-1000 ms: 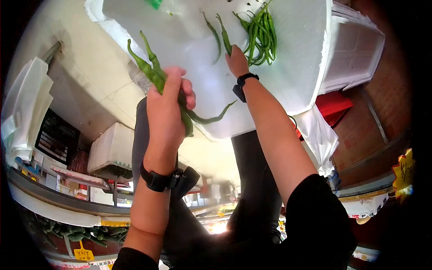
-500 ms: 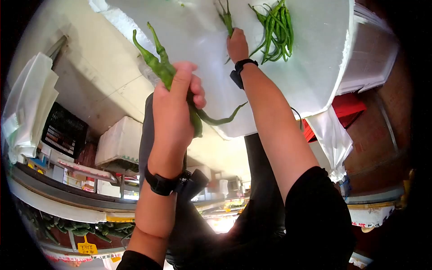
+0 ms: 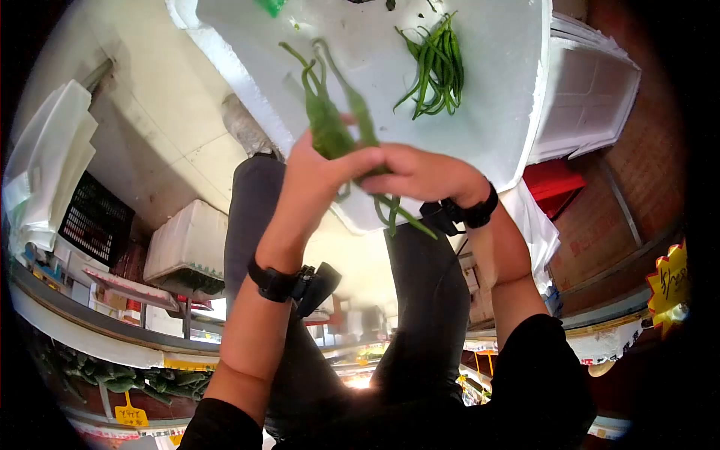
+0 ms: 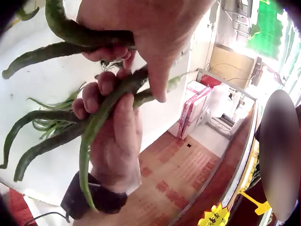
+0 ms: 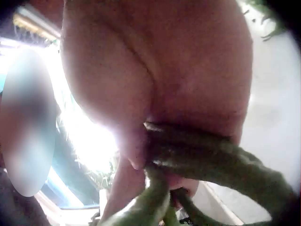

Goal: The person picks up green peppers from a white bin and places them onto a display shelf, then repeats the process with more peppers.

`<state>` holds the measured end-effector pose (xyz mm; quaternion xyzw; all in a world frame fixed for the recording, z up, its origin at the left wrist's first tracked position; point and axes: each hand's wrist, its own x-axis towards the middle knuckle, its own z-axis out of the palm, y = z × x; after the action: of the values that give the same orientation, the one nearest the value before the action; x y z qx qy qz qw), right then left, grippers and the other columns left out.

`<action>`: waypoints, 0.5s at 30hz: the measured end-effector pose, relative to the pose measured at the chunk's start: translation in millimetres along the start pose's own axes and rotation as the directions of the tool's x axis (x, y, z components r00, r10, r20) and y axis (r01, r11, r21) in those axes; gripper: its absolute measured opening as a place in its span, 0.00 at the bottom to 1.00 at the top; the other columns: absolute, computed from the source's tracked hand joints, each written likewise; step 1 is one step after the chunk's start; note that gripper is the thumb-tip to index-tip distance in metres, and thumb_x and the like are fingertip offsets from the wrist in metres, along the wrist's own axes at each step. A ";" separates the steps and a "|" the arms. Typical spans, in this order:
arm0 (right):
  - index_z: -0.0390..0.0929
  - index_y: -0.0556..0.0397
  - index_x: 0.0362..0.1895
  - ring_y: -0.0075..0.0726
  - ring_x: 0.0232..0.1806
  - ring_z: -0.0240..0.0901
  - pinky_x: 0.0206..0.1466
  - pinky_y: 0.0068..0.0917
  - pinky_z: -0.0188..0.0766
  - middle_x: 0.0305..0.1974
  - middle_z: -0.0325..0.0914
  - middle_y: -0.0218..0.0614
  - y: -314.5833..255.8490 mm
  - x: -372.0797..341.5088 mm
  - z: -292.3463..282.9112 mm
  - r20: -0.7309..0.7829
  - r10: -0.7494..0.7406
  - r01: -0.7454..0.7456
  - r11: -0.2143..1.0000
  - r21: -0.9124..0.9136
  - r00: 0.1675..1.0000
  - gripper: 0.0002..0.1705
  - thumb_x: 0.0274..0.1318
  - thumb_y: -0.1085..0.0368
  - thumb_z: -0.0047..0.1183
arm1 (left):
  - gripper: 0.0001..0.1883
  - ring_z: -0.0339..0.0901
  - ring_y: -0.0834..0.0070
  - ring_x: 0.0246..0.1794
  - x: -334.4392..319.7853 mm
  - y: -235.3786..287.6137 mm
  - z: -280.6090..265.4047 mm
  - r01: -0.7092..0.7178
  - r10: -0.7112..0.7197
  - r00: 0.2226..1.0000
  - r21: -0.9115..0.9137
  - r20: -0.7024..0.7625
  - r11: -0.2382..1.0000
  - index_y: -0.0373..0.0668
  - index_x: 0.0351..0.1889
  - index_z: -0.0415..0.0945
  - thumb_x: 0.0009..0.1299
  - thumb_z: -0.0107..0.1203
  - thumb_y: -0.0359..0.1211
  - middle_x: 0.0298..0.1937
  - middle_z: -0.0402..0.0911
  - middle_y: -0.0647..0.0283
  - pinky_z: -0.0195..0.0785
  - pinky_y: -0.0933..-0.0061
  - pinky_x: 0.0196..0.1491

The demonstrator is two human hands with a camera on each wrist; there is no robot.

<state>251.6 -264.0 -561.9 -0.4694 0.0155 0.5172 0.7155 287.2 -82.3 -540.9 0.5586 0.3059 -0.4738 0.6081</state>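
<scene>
In the head view, the left hand [image 3: 311, 176] grips several long green peppers [image 3: 328, 127], their stem ends pointing up and away. The right hand [image 3: 431, 174] is against it, fingers and thumb curled round more peppers, whose thin tips hang below. From the left wrist, the right hand [image 4: 115, 127] pinches peppers [image 4: 96, 125] just beside the left hand [image 4: 155, 28], which holds others [image 4: 70, 28]. Close up in the right wrist view, the right hand [image 5: 164, 61] curls over thick green peppers [image 5: 211, 162]. A pile of peppers [image 3: 439, 67] lies on the white foam surface [image 3: 495, 127].
At the right stands a white foam box [image 3: 585, 94], with a red container [image 3: 551, 184] below it. To the left are a black crate [image 3: 96, 217], another foam box [image 3: 187, 244] and hanging white bags [image 3: 49, 161]. Dark green vegetables [image 3: 172, 382] lie at lower left.
The right hand has picked up peppers from the white surface and come back toward the body, meeting the left hand. The left hand still grips its peppers and has shifted slightly.
</scene>
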 end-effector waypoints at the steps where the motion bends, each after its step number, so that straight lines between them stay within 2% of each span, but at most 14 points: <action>1: 0.64 0.62 0.58 0.42 0.49 0.72 0.55 0.34 0.67 0.48 0.75 0.47 3.5 4.7 7.1 0.011 -0.073 0.074 0.984 -0.161 0.997 0.22 0.64 0.63 0.49 | 0.24 0.71 0.84 0.33 -3.2 4.6 4.8 0.014 -0.013 0.999 -0.027 0.037 1.000 0.34 0.46 0.74 0.55 0.70 0.34 0.34 0.76 0.69 0.65 0.82 0.35; 3: 0.62 0.62 0.59 0.49 0.53 0.70 0.56 0.37 0.66 0.50 0.73 0.52 -13.9 10.0 9.5 0.019 0.155 -0.150 0.977 -0.153 0.988 0.24 0.63 0.64 0.49 | 0.20 0.72 0.81 0.36 -4.4 0.2 2.3 0.080 -0.080 0.997 -0.023 0.007 0.997 0.35 0.45 0.74 0.58 0.67 0.33 0.37 0.76 0.68 0.65 0.79 0.40; 4: 0.62 0.62 0.59 0.51 0.54 0.70 0.56 0.38 0.66 0.51 0.72 0.53 -15.1 13.2 14.2 -0.052 0.092 -0.099 0.981 -0.168 0.994 0.24 0.62 0.64 0.49 | 0.18 0.72 0.79 0.38 -3.9 -1.1 1.2 0.111 -0.111 0.994 -0.021 -0.006 0.994 0.36 0.45 0.74 0.59 0.65 0.33 0.38 0.76 0.67 0.65 0.78 0.43; 6: 0.61 0.62 0.60 0.56 0.55 0.69 0.57 0.39 0.66 0.53 0.71 0.55 -17.0 16.6 28.9 -0.193 -0.036 -0.004 0.979 -0.204 0.980 0.26 0.61 0.64 0.50 | 0.14 0.73 0.79 0.38 -6.2 -0.5 2.5 0.025 -0.020 0.996 0.059 -0.084 0.998 0.37 0.43 0.73 0.60 0.62 0.30 0.38 0.76 0.66 0.66 0.78 0.43; 7: 0.62 0.63 0.59 0.56 0.54 0.69 0.56 0.38 0.67 0.52 0.71 0.55 -16.1 15.7 36.6 -0.245 -0.022 -0.053 0.955 -0.292 0.969 0.25 0.61 0.65 0.50 | 0.12 0.73 0.78 0.38 -7.8 -1.0 3.2 -0.012 0.024 0.993 0.099 -0.117 0.995 0.37 0.42 0.73 0.61 0.60 0.29 0.38 0.76 0.66 0.66 0.77 0.43; 8: 0.63 0.63 0.58 0.56 0.53 0.70 0.55 0.37 0.67 0.52 0.71 0.56 -13.4 14.0 43.1 -0.299 -0.011 -0.107 0.920 -0.377 0.954 0.23 0.62 0.65 0.50 | 0.10 0.73 0.78 0.38 -5.0 -8.2 0.8 -0.047 0.043 0.990 -0.021 -0.134 0.999 0.37 0.40 0.73 0.61 0.56 0.25 0.38 0.76 0.65 0.66 0.77 0.44; 9: 0.64 0.64 0.58 0.56 0.51 0.71 0.54 0.36 0.68 0.51 0.72 0.57 -9.3 12.5 46.2 -0.353 -0.007 -0.165 0.874 -0.457 0.936 0.22 0.62 0.66 0.49 | 0.08 0.74 0.77 0.36 -1.2 -13.7 -0.3 -0.127 0.112 0.970 -0.054 -0.214 0.990 0.38 0.38 0.72 0.61 0.56 0.25 0.36 0.76 0.65 0.67 0.76 0.42; 10: 0.63 0.62 0.60 0.52 0.53 0.72 0.55 0.37 0.69 0.53 0.72 0.55 -1.7 13.1 42.6 -0.331 -0.074 -0.073 0.909 -0.410 0.941 0.25 0.62 0.64 0.50 | 0.08 0.74 0.75 0.34 3.4 -15.9 -4.3 -0.161 0.133 0.961 -0.102 -0.244 0.982 0.39 0.38 0.71 0.62 0.55 0.25 0.34 0.74 0.65 0.68 0.75 0.40; 11: 0.63 0.62 0.60 0.50 0.53 0.72 0.55 0.36 0.69 0.53 0.72 0.52 9.1 13.3 31.2 -0.305 -0.086 0.046 0.990 -0.136 0.949 0.25 0.62 0.64 0.50 | 0.08 0.74 0.74 0.33 6.4 -16.8 -8.1 -0.196 0.150 0.949 -0.148 -0.277 0.969 0.39 0.38 0.69 0.62 0.54 0.25 0.32 0.73 0.64 0.68 0.74 0.38; 12: 0.64 0.61 0.61 0.48 0.53 0.73 0.55 0.36 0.69 0.53 0.73 0.50 22.5 14.2 13.0 -0.282 -0.109 0.156 0.976 0.153 0.953 0.26 0.61 0.63 0.51 | 0.06 0.73 0.74 0.29 5.3 -11.8 -7.8 -0.198 0.121 0.945 -0.236 -0.303 0.951 0.39 0.35 0.69 0.61 0.54 0.24 0.30 0.72 0.65 0.68 0.75 0.36; 13: 0.64 0.60 0.61 0.45 0.54 0.73 0.55 0.35 0.70 0.53 0.74 0.48 37.4 14.8 -7.0 -0.269 -0.139 0.247 0.869 0.429 0.953 0.26 0.61 0.63 0.51 | 0.05 0.72 0.75 0.25 3.6 -5.0 -7.6 -0.201 0.091 0.941 -0.322 -0.327 0.925 0.38 0.32 0.68 0.60 0.54 0.23 0.27 0.71 0.66 0.68 0.75 0.33; 15: 0.66 0.58 0.60 0.38 0.52 0.74 0.55 0.32 0.69 0.50 0.75 0.41 74.4 11.4 -51.3 -0.453 0.030 0.369 0.534 0.761 0.891 0.24 0.61 0.63 0.50 | 0.07 0.72 0.74 0.24 1.4 0.4 -11.1 -0.136 0.043 0.968 -0.376 -0.246 0.917 0.39 0.35 0.67 0.62 0.52 0.24 0.26 0.69 0.65 0.68 0.74 0.29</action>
<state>224.6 -289.2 -645.1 -0.1719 0.3617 0.2617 0.8781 289.8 -72.0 -544.0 0.4916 0.4372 -0.3061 0.6881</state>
